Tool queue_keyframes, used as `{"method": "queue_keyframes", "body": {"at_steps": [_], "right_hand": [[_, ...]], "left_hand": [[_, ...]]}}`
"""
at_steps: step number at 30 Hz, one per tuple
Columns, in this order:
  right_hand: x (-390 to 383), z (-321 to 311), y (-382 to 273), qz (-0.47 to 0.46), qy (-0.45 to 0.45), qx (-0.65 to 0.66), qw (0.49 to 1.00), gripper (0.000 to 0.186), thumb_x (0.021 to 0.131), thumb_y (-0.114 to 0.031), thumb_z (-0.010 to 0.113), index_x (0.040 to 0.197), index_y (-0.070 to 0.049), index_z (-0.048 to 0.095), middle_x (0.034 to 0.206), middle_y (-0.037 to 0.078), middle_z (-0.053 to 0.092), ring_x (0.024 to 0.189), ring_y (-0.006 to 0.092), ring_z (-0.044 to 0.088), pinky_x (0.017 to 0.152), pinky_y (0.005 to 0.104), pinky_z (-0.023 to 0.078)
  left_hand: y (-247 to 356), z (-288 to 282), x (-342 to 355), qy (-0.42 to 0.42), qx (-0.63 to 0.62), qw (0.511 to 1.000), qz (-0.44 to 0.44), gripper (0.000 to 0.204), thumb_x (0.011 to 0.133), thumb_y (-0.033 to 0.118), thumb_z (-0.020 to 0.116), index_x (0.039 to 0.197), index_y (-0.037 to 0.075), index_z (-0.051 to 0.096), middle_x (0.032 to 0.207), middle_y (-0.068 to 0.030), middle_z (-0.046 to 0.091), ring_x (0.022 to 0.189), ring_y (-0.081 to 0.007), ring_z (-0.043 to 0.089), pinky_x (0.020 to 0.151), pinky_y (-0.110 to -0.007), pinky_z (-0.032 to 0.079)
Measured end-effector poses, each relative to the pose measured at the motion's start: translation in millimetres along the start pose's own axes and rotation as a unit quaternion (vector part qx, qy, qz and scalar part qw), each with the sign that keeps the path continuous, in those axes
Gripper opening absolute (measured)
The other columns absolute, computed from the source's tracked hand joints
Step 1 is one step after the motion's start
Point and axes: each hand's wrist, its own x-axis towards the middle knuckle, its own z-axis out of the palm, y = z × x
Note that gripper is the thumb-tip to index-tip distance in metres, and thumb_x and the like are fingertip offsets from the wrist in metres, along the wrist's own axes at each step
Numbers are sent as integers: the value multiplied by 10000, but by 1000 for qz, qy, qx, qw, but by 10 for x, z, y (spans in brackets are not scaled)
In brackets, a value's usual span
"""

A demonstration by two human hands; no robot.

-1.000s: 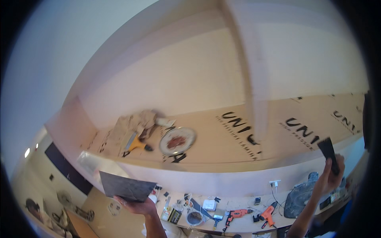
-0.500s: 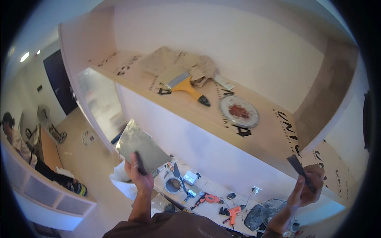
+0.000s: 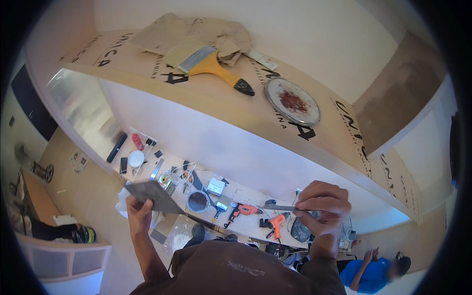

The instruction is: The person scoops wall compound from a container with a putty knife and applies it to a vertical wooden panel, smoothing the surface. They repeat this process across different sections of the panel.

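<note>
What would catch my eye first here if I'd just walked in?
Probably the big yellow-handled brush on the upper shelf, and to its right a round white disc with a reddish-brown smear. Lower down, the left hand holds a flat grey plate, the right hand a thin blade. Between them in the picture, an orange-red drill stands out on the bench.

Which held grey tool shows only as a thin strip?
The slim grey blade in the right hand; the broad grey plate in the left hand shows a wide face.

The right fingers (image 3: 322,201) partly hide the scraper (image 3: 281,208).
</note>
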Motion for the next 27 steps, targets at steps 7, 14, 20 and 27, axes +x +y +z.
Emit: {"method": "queue_keyframes", "body": {"at_steps": [7,14,20,27], "right_hand": [[-80,144,16,89,47,21,995,256,635,128,791,848,9,715,769,131,692,648,196,662,587,286,518],[-1032,500,751,395,17,48,917,179,776,90,739,912,-1,667,813,69,655,743,154,627,684,283,497],[-2779,1348,1995,635,-2,116,764,170,925,-132,737,1013,-14,654,792,24,649,667,88,599,615,239,482],[-3852,1831,2033,734,-47,172,655,214,935,-104,720,1099,23,670,892,47,673,737,116,637,636,252,534]], "left_hand": [[-132,-168,368,-66,-176,982,-34,429,885,56,694,1295,49,569,1182,-89,645,1086,-247,625,949,-408,493],[-1139,-470,1033,10,-23,981,-192,363,942,143,696,1254,-25,614,1136,-82,696,1060,-176,653,936,-349,517],[-3234,-3446,-1910,449,235,781,-366,479,798,289,794,1127,-39,676,993,-110,707,840,-215,659,754,-387,542],[-2191,-3148,-4866,707,130,546,-430,293,839,234,689,1080,71,656,1025,-112,686,868,-261,679,710,-443,560]]}}
